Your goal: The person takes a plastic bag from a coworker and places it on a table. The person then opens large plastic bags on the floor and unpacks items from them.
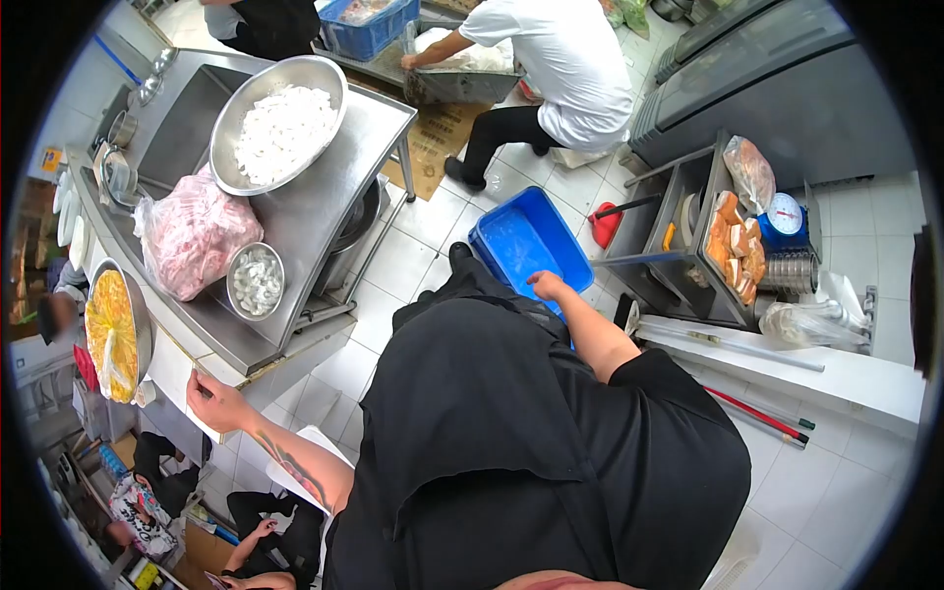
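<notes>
My left hand (pixel 214 401) hangs beside the tiled counter edge, its fingers curled; whether it holds anything is too small to tell. Over the near rim of a blue plastic tub (pixel 526 234) on the floor is my right hand (pixel 546 285), fingers bent, with no object visible in it. On the steel table (pixel 305 231) sit a large steel bowl of white pieces (pixel 285 133), a plastic bag of pink meat (pixel 202 234) and a small steel bowl of greyish pieces (pixel 257 281). A bowl of yellow-orange food (pixel 114 334) stands on the counter nearest my left hand.
A co-worker in a white shirt (pixel 565 69) bends over a grey tub (pixel 462 84). Another blue crate (pixel 369 28) is behind. At right, a cart (pixel 688 216) carries bread (pixel 736 246) and a blue scale (pixel 784 218). People sit at lower left (pixel 270 541).
</notes>
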A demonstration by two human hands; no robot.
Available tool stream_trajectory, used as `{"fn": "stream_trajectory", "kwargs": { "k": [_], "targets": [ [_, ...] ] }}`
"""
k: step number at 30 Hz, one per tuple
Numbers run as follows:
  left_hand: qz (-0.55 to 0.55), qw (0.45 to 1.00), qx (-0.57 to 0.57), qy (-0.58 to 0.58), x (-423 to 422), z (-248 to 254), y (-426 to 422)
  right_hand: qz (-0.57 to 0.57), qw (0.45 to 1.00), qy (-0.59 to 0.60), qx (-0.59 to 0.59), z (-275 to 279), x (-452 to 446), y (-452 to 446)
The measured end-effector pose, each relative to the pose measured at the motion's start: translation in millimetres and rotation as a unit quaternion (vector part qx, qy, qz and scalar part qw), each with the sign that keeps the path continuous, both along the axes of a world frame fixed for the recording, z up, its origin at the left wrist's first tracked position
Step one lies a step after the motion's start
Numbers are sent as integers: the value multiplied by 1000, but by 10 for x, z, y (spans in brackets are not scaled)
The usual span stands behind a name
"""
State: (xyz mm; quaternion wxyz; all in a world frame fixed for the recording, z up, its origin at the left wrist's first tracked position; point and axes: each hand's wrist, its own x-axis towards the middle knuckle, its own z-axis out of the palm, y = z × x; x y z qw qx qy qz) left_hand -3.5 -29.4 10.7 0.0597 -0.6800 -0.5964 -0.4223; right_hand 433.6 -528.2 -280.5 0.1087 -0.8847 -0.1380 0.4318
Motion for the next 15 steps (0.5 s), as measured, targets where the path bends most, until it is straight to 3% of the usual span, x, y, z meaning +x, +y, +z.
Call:
{"fn": "stream_trajectory", "kwargs": {
  "k": [8,15],
  "targets": [
    [-7,1000,8,2,-25,-35,25,-11,998,49,34,-230,50,12],
    [-8,1000,-1,-8,-15,-31,16,-14,998,56,33,-61,-2,25]
  ]
}}
